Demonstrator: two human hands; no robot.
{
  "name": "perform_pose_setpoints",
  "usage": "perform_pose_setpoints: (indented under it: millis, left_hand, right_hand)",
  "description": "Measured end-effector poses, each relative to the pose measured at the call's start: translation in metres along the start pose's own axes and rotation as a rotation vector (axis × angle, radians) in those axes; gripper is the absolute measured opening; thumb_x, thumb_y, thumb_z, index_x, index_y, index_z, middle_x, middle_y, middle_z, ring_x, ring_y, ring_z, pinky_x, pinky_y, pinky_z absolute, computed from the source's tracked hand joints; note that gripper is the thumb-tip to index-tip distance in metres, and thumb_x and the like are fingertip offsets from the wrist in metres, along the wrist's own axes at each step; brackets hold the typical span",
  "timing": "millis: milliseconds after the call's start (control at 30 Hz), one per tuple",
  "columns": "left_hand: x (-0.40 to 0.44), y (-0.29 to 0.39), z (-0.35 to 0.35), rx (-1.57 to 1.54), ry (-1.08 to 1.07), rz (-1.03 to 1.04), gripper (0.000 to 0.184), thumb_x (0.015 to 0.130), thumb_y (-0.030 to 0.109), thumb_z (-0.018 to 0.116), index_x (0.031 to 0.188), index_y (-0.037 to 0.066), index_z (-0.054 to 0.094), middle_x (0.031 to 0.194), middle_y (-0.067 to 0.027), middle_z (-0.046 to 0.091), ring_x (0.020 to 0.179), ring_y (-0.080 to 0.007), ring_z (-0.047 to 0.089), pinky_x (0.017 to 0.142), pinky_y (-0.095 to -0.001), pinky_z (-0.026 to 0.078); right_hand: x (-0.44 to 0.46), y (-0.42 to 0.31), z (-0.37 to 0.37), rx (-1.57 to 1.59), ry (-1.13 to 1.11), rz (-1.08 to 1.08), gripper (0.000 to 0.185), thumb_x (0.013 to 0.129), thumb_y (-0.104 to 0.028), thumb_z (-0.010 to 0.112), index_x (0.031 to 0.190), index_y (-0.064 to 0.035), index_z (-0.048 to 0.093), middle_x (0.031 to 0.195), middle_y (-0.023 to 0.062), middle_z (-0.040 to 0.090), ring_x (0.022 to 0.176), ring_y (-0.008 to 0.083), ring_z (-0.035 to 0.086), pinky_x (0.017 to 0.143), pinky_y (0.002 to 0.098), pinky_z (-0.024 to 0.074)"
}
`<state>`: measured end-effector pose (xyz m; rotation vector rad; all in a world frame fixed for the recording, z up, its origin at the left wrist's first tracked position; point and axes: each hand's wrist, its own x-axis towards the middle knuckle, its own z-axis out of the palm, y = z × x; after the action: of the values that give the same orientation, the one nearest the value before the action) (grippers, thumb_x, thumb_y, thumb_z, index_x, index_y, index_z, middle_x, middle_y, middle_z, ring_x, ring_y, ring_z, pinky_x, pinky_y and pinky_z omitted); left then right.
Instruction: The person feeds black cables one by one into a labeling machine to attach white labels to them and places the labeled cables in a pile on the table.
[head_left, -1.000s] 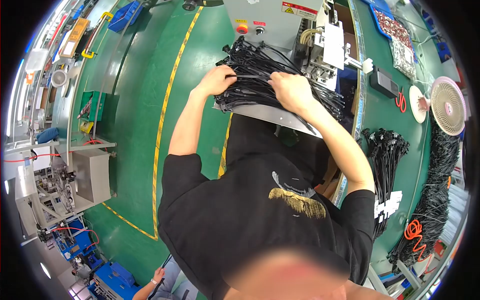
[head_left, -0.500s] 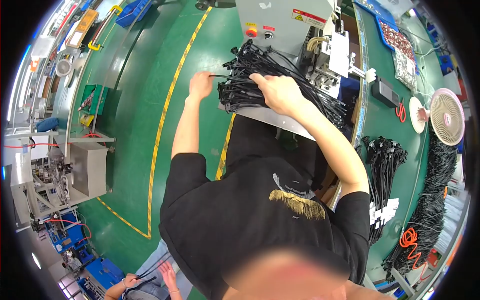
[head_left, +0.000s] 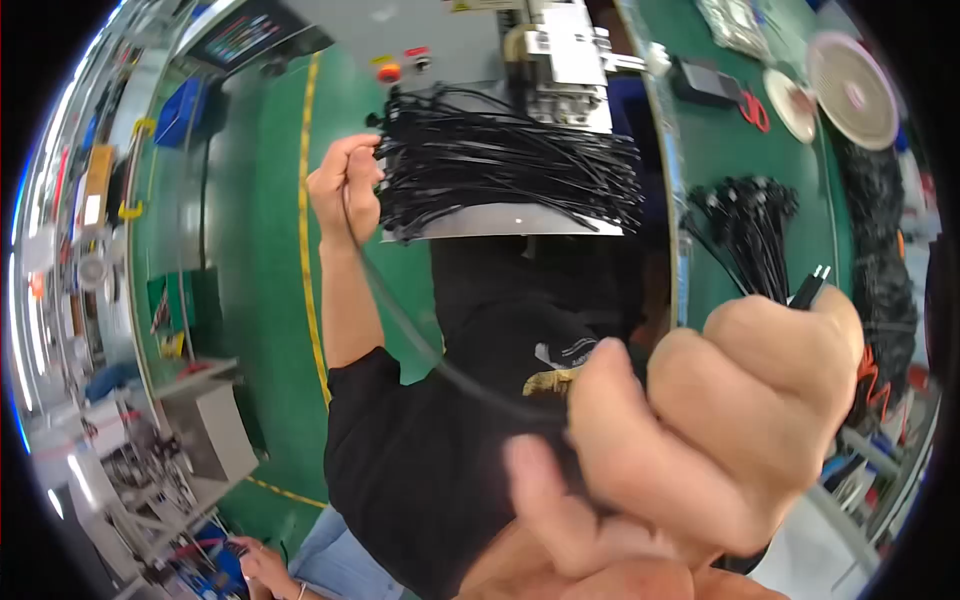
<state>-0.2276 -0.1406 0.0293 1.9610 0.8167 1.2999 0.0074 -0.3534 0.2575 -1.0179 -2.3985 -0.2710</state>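
A single black power cable (head_left: 410, 335) runs slack from hand to hand across the front of the black shirt. My left hand (head_left: 347, 190) is closed on it beside the left end of the cable pile. Close to the camera, large and partly blurred, my right hand (head_left: 710, 430) is closed around the cable's other part. From the top of that fist sticks a black two-pin plug (head_left: 812, 287), its metal pins pointing up. Many black cables (head_left: 500, 160) lie in a pile on a metal shelf (head_left: 490, 219) in front of the machine.
A grey machine (head_left: 455, 45) with a red button stands behind the pile. On the green bench at right are a cable bundle (head_left: 750, 215), red scissors (head_left: 754, 112), a dark box (head_left: 705, 82) and a fan (head_left: 852, 90). Another person's hand (head_left: 265, 568) shows at lower left.
My right hand has moved from the pile up close to the camera with a cable. My left hand has moved slightly left in the view and is beside the pile. The view has shifted.
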Motion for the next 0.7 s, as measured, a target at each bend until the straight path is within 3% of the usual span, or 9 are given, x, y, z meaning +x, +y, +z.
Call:
perform_pose_setpoints:
  millis: [100, 267, 333, 400, 500, 533, 567, 633, 700]
  left_hand:
    - [0.007, 0.009, 0.027, -0.013, -0.073, 0.079, 0.018, 0.096, 0.016, 0.056, 0.097, 0.001, 0.065, 0.066, -0.0025, 0.058, 0.057, -0.0076, 0.053, 0.053, -0.0218, 0.040]
    - [0.009, 0.018, 0.047, -0.183, -0.209, -0.053, 0.009, 0.088, 0.004, 0.065, 0.094, -0.002, 0.064, 0.069, -0.0009, 0.058, 0.058, -0.0056, 0.051, 0.054, -0.0204, 0.040]
    - [0.016, 0.015, 0.049, -0.147, -0.245, 0.065, 0.011, 0.085, 0.003, 0.068, 0.093, -0.002, 0.063, 0.071, 0.0009, 0.059, 0.060, -0.0052, 0.051, 0.056, -0.0203, 0.040]
    - [0.022, 0.017, 0.051, -0.247, -0.266, 0.001, 0.013, 0.083, 0.002, 0.069, 0.094, -0.001, 0.063, 0.072, 0.0011, 0.059, 0.061, -0.0051, 0.051, 0.056, -0.0202, 0.040]
    - [0.032, 0.012, 0.052, -0.494, -0.406, -0.232, 0.017, 0.083, -0.001, 0.065, 0.099, -0.003, 0.061, 0.075, -0.0015, 0.061, 0.062, -0.0060, 0.053, 0.059, -0.0214, 0.045]
    - [0.034, 0.011, 0.055, -0.520, -0.446, -0.263, 0.019, 0.087, 0.005, 0.060, 0.103, -0.006, 0.060, 0.076, -0.0057, 0.059, 0.062, -0.0106, 0.056, 0.062, -0.0250, 0.048]
    - [0.038, 0.008, 0.062, -0.667, -0.506, -0.211, 0.019, 0.090, 0.007, 0.059, 0.104, -0.006, 0.060, 0.074, -0.0030, 0.060, 0.060, -0.0072, 0.053, 0.061, -0.0239, 0.049]
    - [0.047, 0.014, 0.070, -0.789, -0.663, -0.358, 0.022, 0.092, 0.013, 0.058, 0.103, -0.006, 0.062, 0.070, -0.0019, 0.058, 0.058, -0.0068, 0.053, 0.060, -0.0234, 0.049]
    - [0.053, 0.027, 0.082, -0.630, -0.743, -0.368, 0.021, 0.092, 0.014, 0.059, 0.101, -0.005, 0.065, 0.066, -0.0003, 0.057, 0.056, -0.0060, 0.052, 0.057, -0.0229, 0.048]
  right_hand:
    - [-0.004, 0.002, -0.001, -0.003, 0.052, -0.011, 0.025, 0.060, -0.010, 0.068, 0.084, -0.0071, 0.062, 0.063, 0.0034, 0.047, 0.050, 0.0198, 0.045, 0.043, 0.0324, 0.0333]
    - [-0.012, 0.047, 0.004, -0.008, 0.130, -0.012, 0.022, 0.065, -0.010, 0.069, 0.086, -0.0051, 0.065, 0.064, 0.0054, 0.051, 0.052, 0.0237, 0.050, 0.046, 0.0351, 0.0374]
    - [-0.020, 0.071, 0.005, -0.016, 0.124, 0.037, 0.021, 0.067, -0.009, 0.069, 0.087, -0.0043, 0.066, 0.065, 0.0062, 0.053, 0.053, 0.0253, 0.052, 0.047, 0.0362, 0.0390]
    - [-0.034, 0.096, 0.007, -0.011, 0.073, 0.118, 0.020, 0.069, -0.009, 0.070, 0.089, -0.0035, 0.067, 0.065, 0.0070, 0.055, 0.054, 0.0269, 0.054, 0.048, 0.0373, 0.0406]
    - [-0.058, 0.136, 0.011, -0.054, -0.080, 0.291, 0.016, 0.083, -0.011, 0.065, 0.095, -0.0002, 0.067, 0.076, 0.0149, 0.060, 0.071, 0.0345, 0.058, 0.063, 0.0419, 0.0440]
    - [-0.072, 0.153, 0.018, -0.037, -0.128, 0.338, 0.016, 0.084, -0.011, 0.063, 0.094, 0.0011, 0.066, 0.078, 0.0161, 0.062, 0.073, 0.0359, 0.058, 0.065, 0.0417, 0.0450]
    - [-0.079, 0.159, 0.021, -0.033, -0.129, 0.318, 0.016, 0.084, -0.011, 0.063, 0.094, 0.0011, 0.066, 0.078, 0.0161, 0.062, 0.073, 0.0359, 0.058, 0.065, 0.0417, 0.0450]
    - [-0.086, 0.168, 0.028, 0.044, -0.199, 0.434, 0.016, 0.084, -0.010, 0.062, 0.093, 0.0024, 0.066, 0.080, 0.0174, 0.063, 0.075, 0.0370, 0.059, 0.067, 0.0415, 0.0462]
    - [-0.091, 0.173, 0.037, 0.082, -0.283, 0.490, 0.016, 0.083, -0.011, 0.062, 0.092, 0.0023, 0.065, 0.081, 0.0196, 0.063, 0.078, 0.0381, 0.060, 0.071, 0.0414, 0.0472]
